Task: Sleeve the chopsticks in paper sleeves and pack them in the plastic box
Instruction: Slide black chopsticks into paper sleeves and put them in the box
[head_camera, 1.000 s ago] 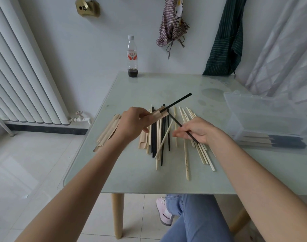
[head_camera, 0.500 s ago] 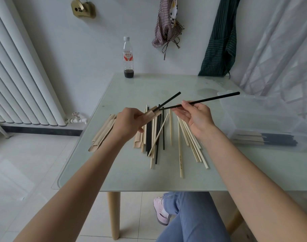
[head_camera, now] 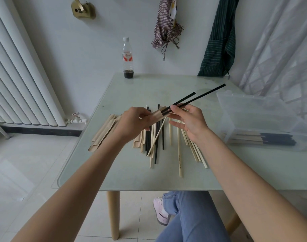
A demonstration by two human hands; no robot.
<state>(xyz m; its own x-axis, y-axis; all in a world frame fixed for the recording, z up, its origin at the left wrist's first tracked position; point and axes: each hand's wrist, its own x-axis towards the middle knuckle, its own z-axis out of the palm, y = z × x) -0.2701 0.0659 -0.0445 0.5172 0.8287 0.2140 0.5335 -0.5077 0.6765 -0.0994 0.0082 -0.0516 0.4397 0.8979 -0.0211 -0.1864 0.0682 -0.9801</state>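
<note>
Both hands [head_camera: 166, 119] feed slender black chopsticks [head_camera: 198, 99] into a kraft-paper sleeve [head_camera: 160, 114].

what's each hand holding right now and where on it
Left hand grips the paper sleeve near its open end; right hand pinches the second black chopstick just outside the sleeve.

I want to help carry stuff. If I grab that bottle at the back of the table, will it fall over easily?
Probably yes. The bottle is tall and narrow, so a sideways bump could tip it. Only a little dark liquid sits at the bottom, so it is likely light. It looks like thin plastic, so it may squash if squeezed.
</note>
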